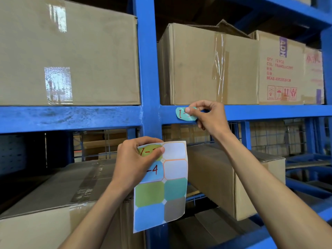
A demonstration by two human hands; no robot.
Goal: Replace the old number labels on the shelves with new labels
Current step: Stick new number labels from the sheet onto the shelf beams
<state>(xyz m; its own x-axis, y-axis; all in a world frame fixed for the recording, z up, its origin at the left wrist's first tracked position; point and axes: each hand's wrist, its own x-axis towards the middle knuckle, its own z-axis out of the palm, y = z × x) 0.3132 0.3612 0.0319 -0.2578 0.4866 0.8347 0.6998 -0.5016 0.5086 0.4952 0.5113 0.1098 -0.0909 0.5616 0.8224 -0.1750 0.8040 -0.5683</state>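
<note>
A teal label [182,114] with red writing starting "1-" sits on the blue shelf beam [269,112], just right of the upright post. My right hand [208,115] pinches the label's right part between thumb and fingers, hiding the rest of the number. Lower down, my left hand [136,164] grips a sticker sheet [167,193] of coloured labels. Its thumb presses a green label [148,151] marked "1-" at the sheet's top left. Below that is a blue label ending in "4".
Taped cardboard boxes [206,65] fill the shelf above the beam, one printed in red. More boxes [224,171] sit on the lower shelf behind the sheet. The blue upright post [148,69] stands left of the teal label. Wire mesh backs the lower bay.
</note>
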